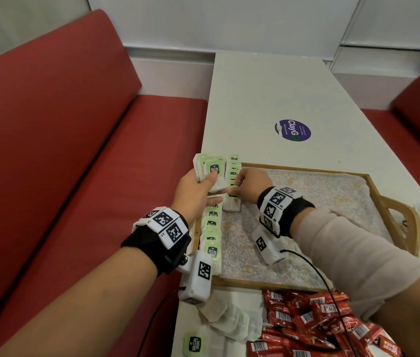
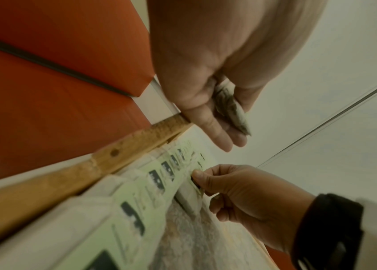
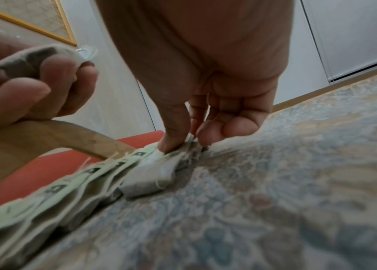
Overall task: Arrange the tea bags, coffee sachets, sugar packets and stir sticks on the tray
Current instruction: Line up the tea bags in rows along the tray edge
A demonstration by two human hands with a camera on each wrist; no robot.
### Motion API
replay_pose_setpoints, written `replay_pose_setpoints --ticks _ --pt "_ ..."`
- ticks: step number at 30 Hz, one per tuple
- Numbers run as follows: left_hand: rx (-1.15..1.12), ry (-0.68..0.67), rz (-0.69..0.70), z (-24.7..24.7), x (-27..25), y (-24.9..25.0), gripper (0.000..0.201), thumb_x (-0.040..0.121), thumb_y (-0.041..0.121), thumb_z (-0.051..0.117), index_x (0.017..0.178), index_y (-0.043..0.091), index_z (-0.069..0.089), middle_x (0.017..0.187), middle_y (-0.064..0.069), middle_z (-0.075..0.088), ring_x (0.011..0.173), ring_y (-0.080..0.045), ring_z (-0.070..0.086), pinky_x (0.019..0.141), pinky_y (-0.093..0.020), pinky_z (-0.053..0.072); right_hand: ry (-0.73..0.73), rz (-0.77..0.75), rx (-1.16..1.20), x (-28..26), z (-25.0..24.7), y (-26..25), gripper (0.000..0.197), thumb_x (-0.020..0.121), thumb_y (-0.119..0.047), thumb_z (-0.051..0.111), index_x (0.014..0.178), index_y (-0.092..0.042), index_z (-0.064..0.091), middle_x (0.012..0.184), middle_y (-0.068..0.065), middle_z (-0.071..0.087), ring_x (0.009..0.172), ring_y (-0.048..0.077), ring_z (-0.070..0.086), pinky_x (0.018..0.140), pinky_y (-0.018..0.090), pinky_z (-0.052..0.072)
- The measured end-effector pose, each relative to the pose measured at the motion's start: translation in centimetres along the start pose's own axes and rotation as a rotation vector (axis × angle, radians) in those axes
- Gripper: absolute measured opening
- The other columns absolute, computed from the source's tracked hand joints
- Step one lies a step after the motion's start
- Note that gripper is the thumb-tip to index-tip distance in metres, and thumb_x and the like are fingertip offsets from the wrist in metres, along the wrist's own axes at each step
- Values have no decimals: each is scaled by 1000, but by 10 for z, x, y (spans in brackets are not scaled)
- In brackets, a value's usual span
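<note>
White table point(image 1: 294, 94) between red benches point(image 1: 56, 140); wooden tray point(image 1: 381, 199) with patterned liner at our near end. Tea bags point(image 1: 212, 228) lie in overlapping row along tray's left rim; second row starting beside it. Left hand point(image 1: 198, 191) clutches spare stack. Right hand point(image 1: 251, 185) pinches one bag onto second row. We judge bags light, soft, tearable: grip paper tag. Red sachets point(image 1: 314, 325) wait on table.

I see café or canteen booth: red padded seats point(image 1: 56, 140) flank long white bench point(image 1: 275, 99), round purple sticker point(image 1: 292, 130) on top, plain white wall panels behind.
</note>
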State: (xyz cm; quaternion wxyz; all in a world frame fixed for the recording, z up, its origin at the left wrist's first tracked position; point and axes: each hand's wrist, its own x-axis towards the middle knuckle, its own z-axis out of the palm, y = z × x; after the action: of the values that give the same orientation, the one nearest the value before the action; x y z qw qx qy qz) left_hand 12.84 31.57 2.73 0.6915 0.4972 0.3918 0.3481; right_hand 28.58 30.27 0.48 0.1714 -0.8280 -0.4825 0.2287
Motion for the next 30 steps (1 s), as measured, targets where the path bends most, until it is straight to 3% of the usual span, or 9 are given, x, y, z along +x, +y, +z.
replay_pose_setpoints --ticks 3,5,7,10,13,17,23,30 --pt "0 -12 -7 -1 0 1 13 97 14 52 105 18 61 100 -3 71 77 -16 71 57 -23 57 70 -47 81 -4 -5 -2 24 82 -33 70 80 -16 55 82 -1 59 76 17 55 66 29 41" --pt "10 -18 -6 -2 0 2 14 96 15 54 107 19 62 101 -3 71 78 -16 71 59 -25 57 97 -133 265 -11 -12 -8 27 92 -35 58 88 -8 60 81 2 62 72 17 55 68 33 46" --pt "16 -20 -4 -2 0 2 14 95 15 56 107 20 62 99 -3 72 77 -15 71 63 -28 58 56 -186 460 -22 -21 -16 34 97 -36 49 91 -5 62 77 -1 62 61 12 54 59 29 47" --pt "38 -32 7 0 -1 4 13 93 15 58 104 22 63 94 -1 72 73 -13 71 63 -28 58 -16 -234 560 -32 -29 -22 22 95 -29 55 86 -10 62 72 -3 61 51 7 49 48 15 39" --pt "65 -48 23 1 -3 5 13 92 16 60 100 25 63 90 2 71 70 -11 70 59 -25 56 -35 -257 586 -35 -31 -24 10 91 -16 62 85 -8 62 67 -1 56 49 3 47 47 13 37" --pt "58 -34 9 1 -2 6 11 97 21 53 105 21 60 95 -4 70 70 -13 71 56 -24 55 -3 -236 700 -36 -32 -24 17 90 -8 62 74 -11 57 63 -1 54 41 0 45 43 12 38" --pt "-10 66 -12 3 0 5 15 101 24 44 106 17 56 90 -1 69 61 -10 69 49 -22 54 38 -129 780 -35 -28 -7 14 92 -9 59 78 -10 55 62 2 55 37 5 44 39 14 35" --pt "-11 73 -16 2 1 4 20 101 27 43 111 14 54 93 -1 66 62 -9 69 52 -23 56 -100 -27 589 -33 -18 11 17 93 -9 58 77 -13 53 72 8 59 33 5 43 37 16 34"
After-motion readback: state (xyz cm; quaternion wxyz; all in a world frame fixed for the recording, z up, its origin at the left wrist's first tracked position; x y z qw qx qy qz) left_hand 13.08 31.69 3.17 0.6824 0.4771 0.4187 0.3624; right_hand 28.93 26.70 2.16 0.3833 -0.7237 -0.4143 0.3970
